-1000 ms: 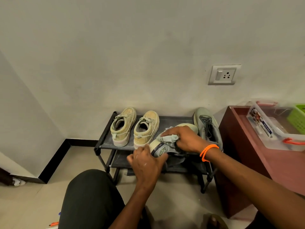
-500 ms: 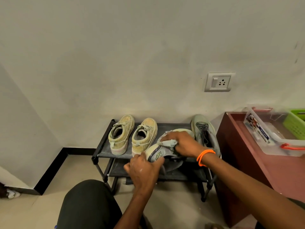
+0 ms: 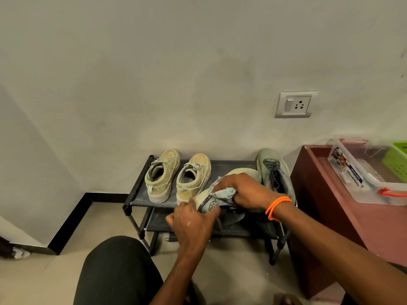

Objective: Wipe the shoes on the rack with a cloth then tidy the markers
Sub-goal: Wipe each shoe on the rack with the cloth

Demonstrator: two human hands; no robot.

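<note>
While the left hand point(image 3: 191, 223) grips the heel end of a grey shoe point(image 3: 211, 202) tipped on its side at the near edge of the rack point(image 3: 137, 202), the right hand point(image 3: 244, 190) presses a bunched pale cloth point(image 3: 222, 192) against the shoe's upturned side, fingers curled round the fabric. An orange band point(image 3: 277, 205) circles the right wrist. The held shoe's pale sole point(image 3: 244, 173) faces up and away toward the wall.

On the rack's top shelf, to the left, a pair of yellowish-green sneakers point(image 3: 178, 176) stands side by side, toes to the wall, the right one just beside the held shoe. At the right end of the shelf a second grey shoe point(image 3: 275, 172) stands upright with dark laces, toe toward the wall, close behind the right hand. The lower shelf point(image 3: 158, 221) shows beneath the hands.

Right of the rack stands a reddish-brown counter point(image 3: 343, 216), carrying a clear plastic box point(image 3: 363, 172) with an orange latch and, at the far right edge, a green basket point(image 3: 396, 159). A wall socket point(image 3: 295, 104) sits above the rack's right end. A dark-clad knee point(image 3: 116, 271) fills the near foreground over the pale floor. I cannot make out any markers.
</note>
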